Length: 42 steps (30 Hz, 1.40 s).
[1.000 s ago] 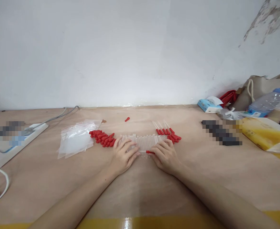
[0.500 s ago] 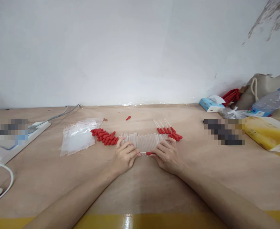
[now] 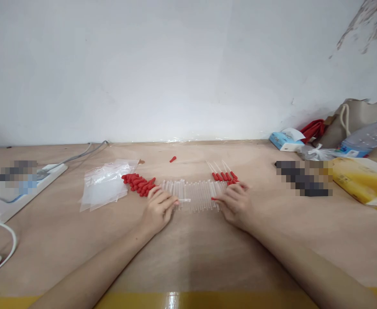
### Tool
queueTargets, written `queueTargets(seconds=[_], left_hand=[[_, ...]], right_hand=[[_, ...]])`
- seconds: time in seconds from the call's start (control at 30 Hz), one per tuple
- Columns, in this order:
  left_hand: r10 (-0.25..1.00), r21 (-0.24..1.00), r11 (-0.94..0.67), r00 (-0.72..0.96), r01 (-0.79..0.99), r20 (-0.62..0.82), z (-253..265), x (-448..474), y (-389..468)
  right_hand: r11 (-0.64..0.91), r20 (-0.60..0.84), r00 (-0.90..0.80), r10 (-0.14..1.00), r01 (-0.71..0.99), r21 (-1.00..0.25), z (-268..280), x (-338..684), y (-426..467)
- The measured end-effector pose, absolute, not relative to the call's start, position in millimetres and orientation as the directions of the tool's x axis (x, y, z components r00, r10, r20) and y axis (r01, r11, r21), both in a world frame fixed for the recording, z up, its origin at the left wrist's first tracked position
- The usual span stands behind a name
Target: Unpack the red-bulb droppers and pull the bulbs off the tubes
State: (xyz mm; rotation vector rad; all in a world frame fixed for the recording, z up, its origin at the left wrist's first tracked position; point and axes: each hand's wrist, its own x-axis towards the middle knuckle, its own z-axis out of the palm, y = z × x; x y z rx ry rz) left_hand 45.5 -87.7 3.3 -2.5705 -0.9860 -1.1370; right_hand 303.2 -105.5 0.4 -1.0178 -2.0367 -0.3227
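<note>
My left hand (image 3: 158, 209) pinches a clear thin tube (image 3: 185, 200), which points right from the fingertips. Across from it, a red rubber bulb (image 3: 213, 198) is pinched in my right hand (image 3: 239, 207), only its tip showing. The tube and bulb are apart. Below and behind them lies a row of clear tubes (image 3: 201, 191) side by side. A heap of red bulbs (image 3: 139, 183) borders my left hand. Beyond my right hand lie several droppers (image 3: 224, 175), red bulbs with thin clear stems, and more red ends partly hidden by that hand.
A single red bulb (image 3: 173, 159) lies toward the wall. Clear plastic bags (image 3: 104, 193) are stacked at left, near a white power strip (image 3: 51, 176) with cables. On the right are a tissue pack (image 3: 286, 140), a plastic bottle (image 3: 365, 136) and a yellow package (image 3: 358, 178).
My hands have moved apart, left hand leftward and right hand rightward. The tube and the red bulb, which met end to end before, now have a gap between them.
</note>
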Motion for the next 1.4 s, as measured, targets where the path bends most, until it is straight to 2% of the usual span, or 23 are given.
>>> queueTargets(seconds=[0.13,0.23,0.33,0.53,0.67,0.87,1.03,1.27,1.4], left_hand=[[0.556,0.218,-0.761,0.442,0.611,0.704,2.1,43.8,-84.9],[0.583,0.224,-0.738,0.434,0.637,0.687,2.7,50.6,-80.8],[0.572,0.19,-0.725,0.425,0.662,0.702,4.4,55.8,-72.6],[0.495,0.07,-0.76,0.507,0.646,0.706,5.4,65.2,-63.3],[0.524,0.054,-0.769,0.58,0.637,0.624,4.9,74.0,-70.3],[0.568,0.11,-0.781,0.627,0.614,0.534,7.8,79.4,-77.6],[0.579,0.149,-0.791,0.648,0.594,0.494,5.9,78.5,-76.7],[0.561,-0.001,-0.766,0.669,0.643,0.487,14.1,81.9,-80.3],[0.573,0.006,-0.743,0.631,0.67,0.524,18.1,79.3,-83.5]], right_hand=[[0.598,0.747,-0.082,0.659,0.66,-0.455,6.5,319.2,-90.2],[0.442,0.656,0.14,0.742,0.634,-0.635,10.4,332.1,-79.5],[0.283,0.558,0.307,0.771,0.62,-0.732,10.1,352.9,-68.5],[0.083,0.295,0.417,0.86,0.456,-0.886,-4.6,386.9,-51.2],[-0.017,0.178,0.389,0.904,0.448,-0.894,-14.2,391.2,-49.2],[-0.129,0.137,0.459,0.878,0.501,-0.856,-24.5,400.6,-45.3],[-0.162,0.149,0.495,0.856,0.531,-0.832,-27.6,403.8,-44.7],[-0.145,0.138,0.429,0.893,0.563,-0.814,-26.9,400.2,-45.4],[-0.167,0.115,0.422,0.899,0.574,-0.801,-25.3,401.4,-47.3]])
